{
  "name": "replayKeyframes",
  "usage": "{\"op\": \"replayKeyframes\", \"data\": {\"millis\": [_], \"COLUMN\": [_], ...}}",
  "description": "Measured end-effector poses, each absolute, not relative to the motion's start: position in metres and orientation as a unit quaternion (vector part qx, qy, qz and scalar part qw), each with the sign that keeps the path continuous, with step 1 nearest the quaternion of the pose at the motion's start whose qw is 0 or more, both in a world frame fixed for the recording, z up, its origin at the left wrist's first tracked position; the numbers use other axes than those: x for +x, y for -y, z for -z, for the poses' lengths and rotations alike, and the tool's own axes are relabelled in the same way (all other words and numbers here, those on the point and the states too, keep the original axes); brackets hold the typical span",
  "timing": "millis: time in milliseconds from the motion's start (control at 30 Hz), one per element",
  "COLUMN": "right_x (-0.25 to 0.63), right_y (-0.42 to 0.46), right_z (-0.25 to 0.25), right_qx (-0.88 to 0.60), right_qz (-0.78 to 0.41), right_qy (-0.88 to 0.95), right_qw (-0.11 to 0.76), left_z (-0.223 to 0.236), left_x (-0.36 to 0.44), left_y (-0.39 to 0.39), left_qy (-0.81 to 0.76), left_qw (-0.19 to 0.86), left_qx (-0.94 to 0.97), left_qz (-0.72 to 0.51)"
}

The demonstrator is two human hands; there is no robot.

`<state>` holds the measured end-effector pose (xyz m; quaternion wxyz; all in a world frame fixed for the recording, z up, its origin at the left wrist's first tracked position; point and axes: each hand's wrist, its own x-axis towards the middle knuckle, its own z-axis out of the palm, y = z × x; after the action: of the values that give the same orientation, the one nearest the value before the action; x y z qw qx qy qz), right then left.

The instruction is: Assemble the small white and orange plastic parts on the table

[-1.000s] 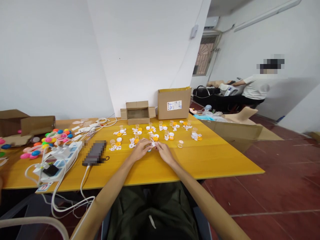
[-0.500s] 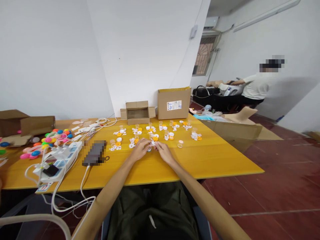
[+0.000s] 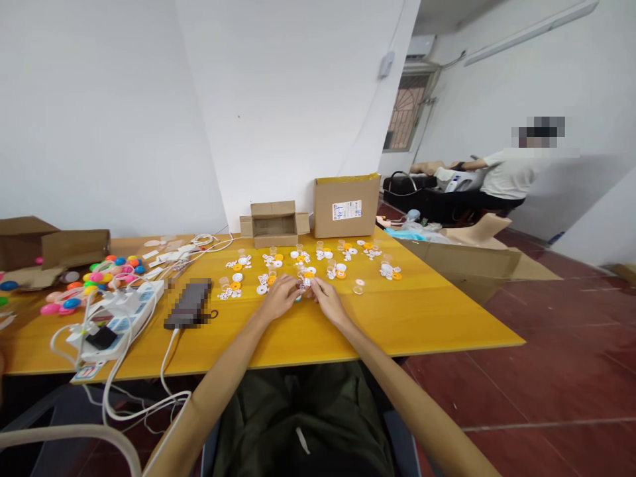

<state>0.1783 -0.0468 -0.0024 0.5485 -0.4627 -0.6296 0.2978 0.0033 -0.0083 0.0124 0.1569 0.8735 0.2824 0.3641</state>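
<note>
Over the middle of the table my left hand and my right hand nearly meet, fingers closed in a pinch. Between their fingertips is a small white piece with dark spots or holes; its exact kind is too small to tell. A bit of light blue-green shows just under the fingers. Right behind the hands lies an orange disc with white pieces around it. Left of my left hand sits a white disc. To the right of my right hand stands a small clear cup.
Several clusters of clear cups, discs and white pieces spread across the wooden table. Behind stand an open carton and a closed box. Leftward are a phone, a power strip, cables and colourful balls. A person sits far right.
The white piece between my fingertips has shifted slightly and sits a little lower. My fingers have moved a little; both hands stay in nearly the same place.
</note>
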Motion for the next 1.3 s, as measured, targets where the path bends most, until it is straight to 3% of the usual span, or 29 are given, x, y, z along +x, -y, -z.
{"op": "replayKeyframes", "data": {"millis": [267, 567, 933, 1300], "right_x": [0.179, 0.187, 0.185, 0.182], "right_y": [0.042, 0.04, 0.044, 0.046], "right_z": [0.007, 0.019, 0.022, 0.014], "right_qx": [-0.468, -0.567, -0.641, -0.539], "right_qz": [-0.316, -0.122, -0.054, -0.104], "right_qy": [0.634, 0.632, 0.615, 0.662], "right_qw": [0.528, 0.514, 0.456, 0.51], "left_z": [-0.016, -0.012, -0.01, -0.012], "left_x": [0.003, 0.002, 0.002, 0.003], "left_y": [0.011, 0.009, 0.01, 0.009], "left_qy": [-0.271, -0.278, -0.27, -0.235], "left_qw": [0.163, 0.183, 0.171, 0.152], "left_qx": [0.882, 0.873, 0.88, 0.895], "left_qz": [-0.348, -0.358, -0.351, -0.348]}}
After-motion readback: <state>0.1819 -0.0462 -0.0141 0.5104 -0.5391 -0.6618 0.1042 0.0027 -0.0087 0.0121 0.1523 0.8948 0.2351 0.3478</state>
